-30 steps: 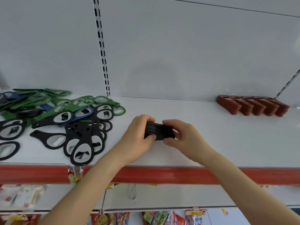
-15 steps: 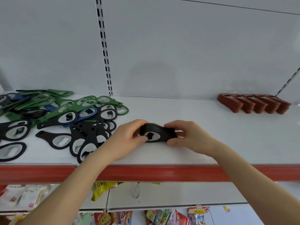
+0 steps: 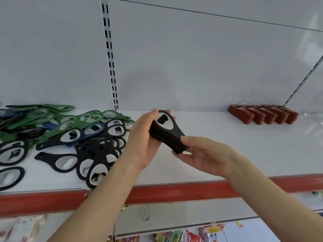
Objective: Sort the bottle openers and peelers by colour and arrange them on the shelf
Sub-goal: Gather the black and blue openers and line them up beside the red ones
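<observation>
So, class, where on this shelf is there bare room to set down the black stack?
The black stack fits on the bare shelf between the mixed pile and the red stacks; the left end is crowded.

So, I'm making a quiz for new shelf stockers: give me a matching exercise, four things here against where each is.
Things: 1 stack of black plastic bottle openers; 2 row of red-brown opener stacks; 3 loose heap of green, blue and black openers; 4 red strip.
Places: A front edge of the white shelf; B shelf's left side; C held between left hand and right hand; D shelf's back right.
Pairs: 1-C, 2-D, 3-B, 4-A.
</observation>
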Motion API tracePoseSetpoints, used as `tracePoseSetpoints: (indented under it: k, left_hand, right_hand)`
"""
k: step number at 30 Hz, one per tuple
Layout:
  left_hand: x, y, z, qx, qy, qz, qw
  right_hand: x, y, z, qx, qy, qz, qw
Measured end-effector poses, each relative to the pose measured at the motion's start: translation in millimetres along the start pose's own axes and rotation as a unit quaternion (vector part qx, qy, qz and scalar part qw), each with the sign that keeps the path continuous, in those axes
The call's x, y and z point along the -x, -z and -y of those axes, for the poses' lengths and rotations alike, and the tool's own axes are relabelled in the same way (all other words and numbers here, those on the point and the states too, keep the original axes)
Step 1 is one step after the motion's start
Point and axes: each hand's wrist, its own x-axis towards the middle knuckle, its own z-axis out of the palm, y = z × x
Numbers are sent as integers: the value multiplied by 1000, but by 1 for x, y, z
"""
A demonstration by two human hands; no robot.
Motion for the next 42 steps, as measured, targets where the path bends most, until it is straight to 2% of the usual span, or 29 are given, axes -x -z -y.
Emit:
tracePoseSetpoints:
  k: [2,4,7,8,10,11,14,17,24,30,33,34,35,36,38,40,41,42]
  left_hand:
    - [-2,-5,2,40,-11,-3,999]
    - [-4,-7,3,50,-23,-2,998]
    - [-8,-4,7,65,-8,-18,998]
    - [-9,-3,9,73,2,-23,997]
    - [-11,-2,14,76,18,-32,996]
    - [-12,-2,16,80,25,-37,996]
    - [-14,-4,23,99,47,-44,993]
    - [-17,-11,30,100,73,-30,992]
    - [-28,-51,42,71,62,-25,995]
    - [-43,-84,58,15,39,-38,998]
    - [-53,-88,68,-81,35,-47,995]
    - [-57,-85,72,-168,29,-56,984]
    - [-60,-81,75,-286,13,-62,956]
    - [-61,-75,78,-422,-12,-63,904]
    - [-63,-61,85,-655,-52,-24,753]
    - [-64,-52,92,-781,-35,36,623]
    - [-64,-50,96,-816,-16,55,575]
    - [-64,-50,99,-835,1,64,547]
  right_hand:
    - [1,-5,-3,-33,-4,-5,999]
    - [4,-7,-4,-14,3,-7,1000]
    - [11,-9,-4,122,50,-45,990]
    - [13,-8,-5,188,85,-84,975]
    - [16,-6,-7,319,173,-171,916]
    - [17,-6,-7,364,211,-190,887]
    - [18,-7,-9,450,272,-183,831]
    - [19,-5,-8,513,288,-169,791]
    - [19,24,13,535,284,-164,778]
    - [16,61,29,493,305,-172,796]
    - [11,83,36,495,296,-174,798]
    - [9,92,38,503,290,-179,795]
    - [7,103,41,517,283,-187,786]
    - [4,115,45,536,273,-197,774]
    - [-1,138,52,588,245,-220,739]
    - [-7,156,60,637,215,-240,701]
    - [-10,163,64,654,205,-250,684]
    - [-13,168,67,666,199,-260,670]
